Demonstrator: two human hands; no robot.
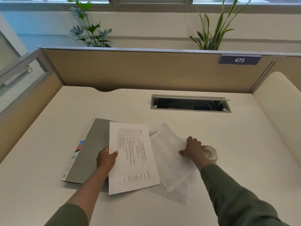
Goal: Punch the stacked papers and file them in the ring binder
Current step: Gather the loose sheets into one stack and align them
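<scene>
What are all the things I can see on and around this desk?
Printed sheet: one, white with a table of text, held up over the binder's right edge.
Loose papers: several, white, fanned on the desk right of the sheet.
Ring binder: one, grey, shut, flat on the desk at left.
Hole punch: one, white-grey, right of the papers.
Desk: one, white.
Cable hatch: one, grey, open, far side of desk.
Partition: beige, behind the desk.
Number plate: one, dark blue, reads 473.
Plants: two, green, behind the partition.
Left hand: pinches the printed sheet's left edge.
Right hand: rests on the loose papers beside the punch.
</scene>
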